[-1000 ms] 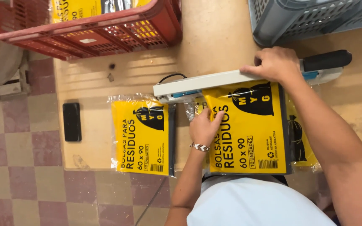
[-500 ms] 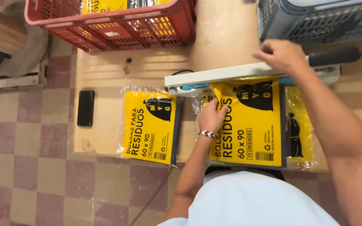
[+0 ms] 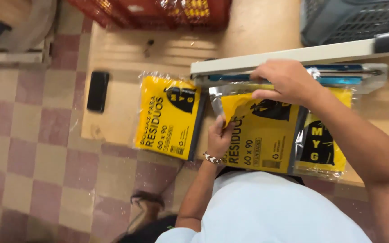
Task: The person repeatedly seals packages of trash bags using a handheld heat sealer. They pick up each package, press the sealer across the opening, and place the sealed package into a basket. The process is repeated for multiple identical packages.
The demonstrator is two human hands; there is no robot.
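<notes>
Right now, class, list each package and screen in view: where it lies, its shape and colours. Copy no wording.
Left package: flat yellow pack with black print in clear wrap, alone on the wooden table.
Middle package: same kind, held by left hand and right hand under the white sealer bar.
Right package: yellow and black, partly beneath the middle one.
Phone: dark rectangle, screen off, at the table's left edge.

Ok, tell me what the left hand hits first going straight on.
Gripping the edge of the yellow packet, the left hand points toward the white sealing machine. It would likely meet that first, though depth is unclear.
</notes>
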